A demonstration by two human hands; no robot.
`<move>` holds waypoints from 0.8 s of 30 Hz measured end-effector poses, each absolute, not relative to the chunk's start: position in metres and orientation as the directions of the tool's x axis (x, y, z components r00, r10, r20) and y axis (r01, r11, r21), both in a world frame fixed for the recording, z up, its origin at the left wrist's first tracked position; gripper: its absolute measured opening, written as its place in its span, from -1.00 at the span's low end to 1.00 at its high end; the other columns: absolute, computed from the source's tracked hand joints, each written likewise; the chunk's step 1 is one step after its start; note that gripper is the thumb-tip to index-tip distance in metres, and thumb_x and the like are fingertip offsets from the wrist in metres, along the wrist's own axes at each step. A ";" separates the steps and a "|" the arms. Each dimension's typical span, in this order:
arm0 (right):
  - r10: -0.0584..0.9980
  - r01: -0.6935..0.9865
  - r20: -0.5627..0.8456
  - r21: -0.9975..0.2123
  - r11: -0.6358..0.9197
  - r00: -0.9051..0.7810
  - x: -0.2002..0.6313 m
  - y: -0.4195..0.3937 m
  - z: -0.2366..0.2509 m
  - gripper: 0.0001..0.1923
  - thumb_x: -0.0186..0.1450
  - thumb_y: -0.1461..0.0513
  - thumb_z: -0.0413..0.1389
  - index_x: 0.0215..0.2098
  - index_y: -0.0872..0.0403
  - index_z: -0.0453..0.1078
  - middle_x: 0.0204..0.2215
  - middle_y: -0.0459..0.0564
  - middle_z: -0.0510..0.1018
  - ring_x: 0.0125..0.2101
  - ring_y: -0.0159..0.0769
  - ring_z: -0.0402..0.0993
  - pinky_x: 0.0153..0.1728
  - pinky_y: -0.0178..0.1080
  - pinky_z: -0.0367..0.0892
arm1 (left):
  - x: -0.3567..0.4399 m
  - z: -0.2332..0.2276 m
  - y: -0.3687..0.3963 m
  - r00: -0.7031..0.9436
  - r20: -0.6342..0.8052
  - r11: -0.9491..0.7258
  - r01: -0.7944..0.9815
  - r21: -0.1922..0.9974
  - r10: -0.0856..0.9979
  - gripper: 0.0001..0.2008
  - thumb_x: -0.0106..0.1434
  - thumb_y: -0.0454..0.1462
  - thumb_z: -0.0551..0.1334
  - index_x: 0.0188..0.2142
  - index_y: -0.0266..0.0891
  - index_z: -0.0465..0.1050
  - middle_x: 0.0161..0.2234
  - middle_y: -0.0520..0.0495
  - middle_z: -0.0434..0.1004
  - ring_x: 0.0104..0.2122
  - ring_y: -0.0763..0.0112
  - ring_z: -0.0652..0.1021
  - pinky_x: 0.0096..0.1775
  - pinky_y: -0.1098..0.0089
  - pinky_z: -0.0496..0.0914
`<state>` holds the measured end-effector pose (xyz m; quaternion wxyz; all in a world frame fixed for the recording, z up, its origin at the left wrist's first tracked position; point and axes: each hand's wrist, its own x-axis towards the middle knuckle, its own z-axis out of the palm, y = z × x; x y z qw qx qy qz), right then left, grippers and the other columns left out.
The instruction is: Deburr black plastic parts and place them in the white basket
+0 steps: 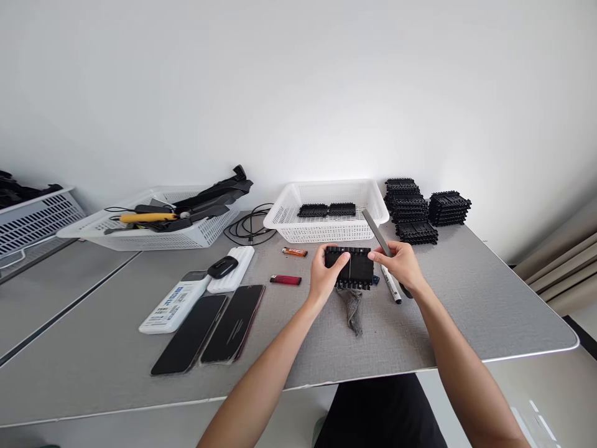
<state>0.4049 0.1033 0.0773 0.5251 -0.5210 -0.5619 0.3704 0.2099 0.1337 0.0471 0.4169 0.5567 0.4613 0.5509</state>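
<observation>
Two phones [212,330] lie near the table's [466,311] front edge. Toward the middle, the left hand [324,277] grips a black plastic part [354,269] over a grey rag [352,308]. The right hand [401,264] pinches a flat metal blade [375,231] against its right end.

Black parts, grey tabletop

The ridged part [354,269] was black, the basket [326,231] white mesh, the lighters [285,280] red and orange [294,252], the tabletop [466,298] speckled grey.

Small assembly workbench: parts baskets [326,214], stacked components [410,208].
</observation>
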 end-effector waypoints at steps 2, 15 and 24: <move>0.975 0.192 0.202 -0.964 0.183 0.087 0.405 0.104 0.077 -0.58 0.01 -0.05 0.35 -0.48 0.14 0.47 -0.59 -0.09 0.43 -0.55 -0.37 0.26 -0.51 -0.30 0.14 | 0.210 0.047 0.134 -0.045 0.225 -0.223 0.045 0.974 0.973 -0.58 0.04 -0.02 0.38 -0.18 -0.18 0.41 -0.27 -0.05 0.51 -0.24 0.29 0.52 -0.19 0.33 0.39; 0.967 0.173 0.194 -0.971 0.166 0.163 0.408 0.107 0.072 -0.51 0.03 -0.15 0.29 -0.46 0.12 0.44 -0.64 -0.13 0.31 -0.63 -0.42 0.15 -0.62 -0.32 0.04 | 0.210 0.052 0.134 0.041 0.173 -0.162 -0.203 0.966 0.984 -0.63 0.16 0.02 0.27 -0.13 -0.13 0.49 -0.05 -0.07 0.50 -0.03 0.23 0.47 -0.08 0.35 0.36; 0.998 0.076 0.056 -0.996 0.055 0.011 0.405 0.101 0.079 -0.40 0.05 -0.08 0.31 -0.06 0.09 0.43 -0.56 -0.16 0.40 -0.69 -0.53 0.01 -0.69 -0.38 -0.11 | 0.210 0.051 0.142 -0.064 -0.030 -0.006 -0.505 0.863 0.997 -0.53 -0.07 -0.08 0.45 -0.25 -0.19 0.34 -0.32 0.02 0.50 -0.34 0.43 0.52 -0.32 0.44 0.39</move>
